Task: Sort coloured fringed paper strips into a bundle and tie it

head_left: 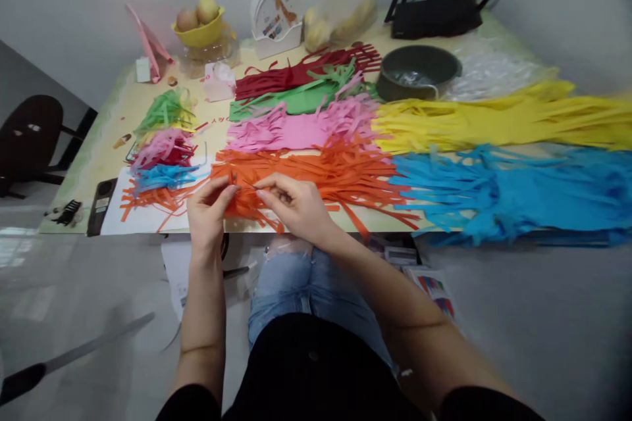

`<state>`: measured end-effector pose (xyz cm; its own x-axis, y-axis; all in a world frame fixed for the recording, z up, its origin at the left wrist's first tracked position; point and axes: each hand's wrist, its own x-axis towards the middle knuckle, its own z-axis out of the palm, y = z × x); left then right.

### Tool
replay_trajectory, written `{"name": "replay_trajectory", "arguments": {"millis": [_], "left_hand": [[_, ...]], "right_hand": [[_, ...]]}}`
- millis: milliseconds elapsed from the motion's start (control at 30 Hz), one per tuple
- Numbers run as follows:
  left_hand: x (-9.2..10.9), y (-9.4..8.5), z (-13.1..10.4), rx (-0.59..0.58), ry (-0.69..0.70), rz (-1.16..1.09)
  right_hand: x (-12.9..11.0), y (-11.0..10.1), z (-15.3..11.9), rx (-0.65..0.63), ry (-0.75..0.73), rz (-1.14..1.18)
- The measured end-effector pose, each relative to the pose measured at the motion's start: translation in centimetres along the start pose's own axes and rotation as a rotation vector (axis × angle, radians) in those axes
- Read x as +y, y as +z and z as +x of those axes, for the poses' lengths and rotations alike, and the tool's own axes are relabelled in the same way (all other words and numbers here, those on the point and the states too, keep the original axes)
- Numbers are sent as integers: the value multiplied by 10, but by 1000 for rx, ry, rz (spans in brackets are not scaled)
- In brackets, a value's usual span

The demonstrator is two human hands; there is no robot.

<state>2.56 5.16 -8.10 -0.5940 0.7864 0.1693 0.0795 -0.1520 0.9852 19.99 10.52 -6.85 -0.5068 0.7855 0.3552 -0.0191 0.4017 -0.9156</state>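
Both hands are over the near edge of orange fringed paper (306,171) in the middle of the table. My left hand (211,205) pinches a thin orange strip between thumb and fingertips. Just to its right, my right hand (291,202) is closed in a pinch on a thin orange strip too, its fingertips a short gap from the left ones. Behind the orange lie pink (301,130), green (306,100) and dark red (291,77) fringed papers. At the left, cut strips in blue (165,176), pink and green sit in small piles.
Yellow (494,120) and blue fringed papers (533,191) stretch right. A dark round pot (419,72), a black router (435,16), a white holder (279,46) and a yellow fruit bowl (198,34) stand behind. A black phone-like object (102,205) lies at the left edge.
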Motion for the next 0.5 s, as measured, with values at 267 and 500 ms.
{"name": "replay_trajectory", "arguments": {"millis": [267, 500], "left_hand": [[-1, 17, -19, -76, 8, 19], [4, 19, -22, -66, 244, 281]], "right_hand": [[1, -4, -6, 27, 20, -23], [2, -11, -2, -1, 63, -6]]}}
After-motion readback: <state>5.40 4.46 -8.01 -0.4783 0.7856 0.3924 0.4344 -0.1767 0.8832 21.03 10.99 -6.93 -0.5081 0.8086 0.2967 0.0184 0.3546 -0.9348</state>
